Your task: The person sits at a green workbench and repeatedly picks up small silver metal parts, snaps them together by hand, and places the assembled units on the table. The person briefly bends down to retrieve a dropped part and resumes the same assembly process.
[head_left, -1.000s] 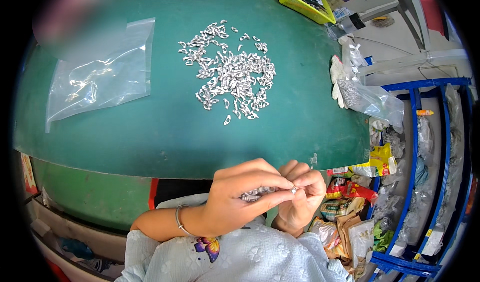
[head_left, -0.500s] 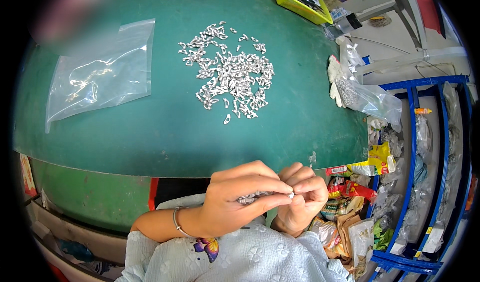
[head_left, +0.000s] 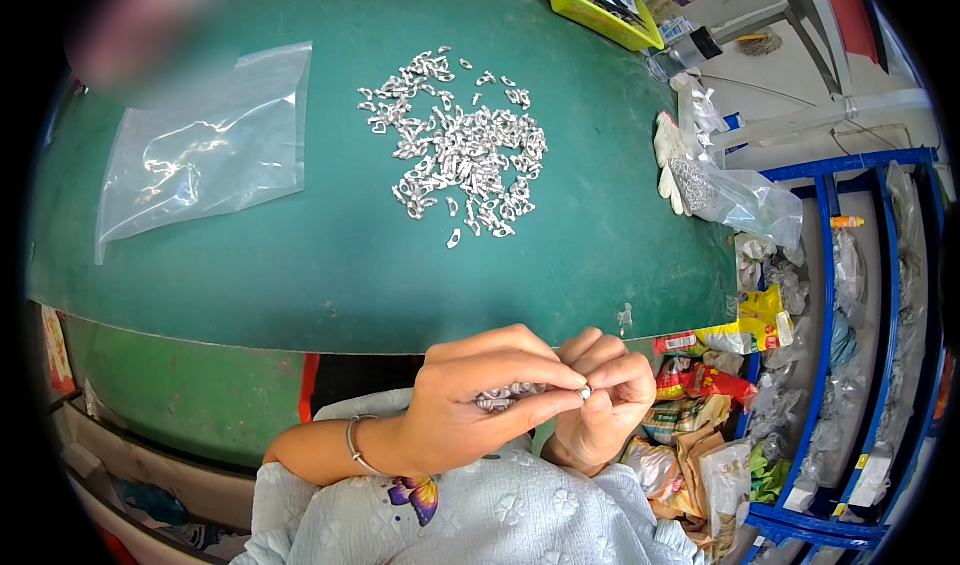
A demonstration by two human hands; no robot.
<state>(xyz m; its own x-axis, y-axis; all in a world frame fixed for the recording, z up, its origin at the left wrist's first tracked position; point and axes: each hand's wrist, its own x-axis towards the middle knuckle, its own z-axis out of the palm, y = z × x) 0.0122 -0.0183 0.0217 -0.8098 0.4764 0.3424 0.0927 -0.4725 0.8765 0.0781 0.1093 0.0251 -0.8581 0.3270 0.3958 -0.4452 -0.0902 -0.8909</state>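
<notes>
Just off the table's front edge, my left hand [head_left: 485, 385] is curled around several small silvery metal parts [head_left: 505, 396] in its palm. Its thumb and forefinger pinch close to one small metal part [head_left: 584, 393], mostly covered by fingertips. My right hand [head_left: 605, 390] meets it there, thumb and forefinger closed on the same part. Farther back on the green table [head_left: 330, 295] lies a loose pile of silvery metal parts [head_left: 470, 155], each with an oval hole. A flat clear plastic bag [head_left: 205, 155] rests to the left of the pile.
At the back right stands a yellow-green basket [head_left: 605, 15] with tools. Near the right edge are a clear jar [head_left: 685, 53], knitted gloves [head_left: 670, 160] and a plastic bag [head_left: 755, 205]. Blue shelving [head_left: 825, 265] and colourful packets [head_left: 760, 320] stand right of the table.
Both hands stay together at nearly the same place. The small metal part between the fingertips shows slightly more now. The pile and the bag have not visibly changed.
</notes>
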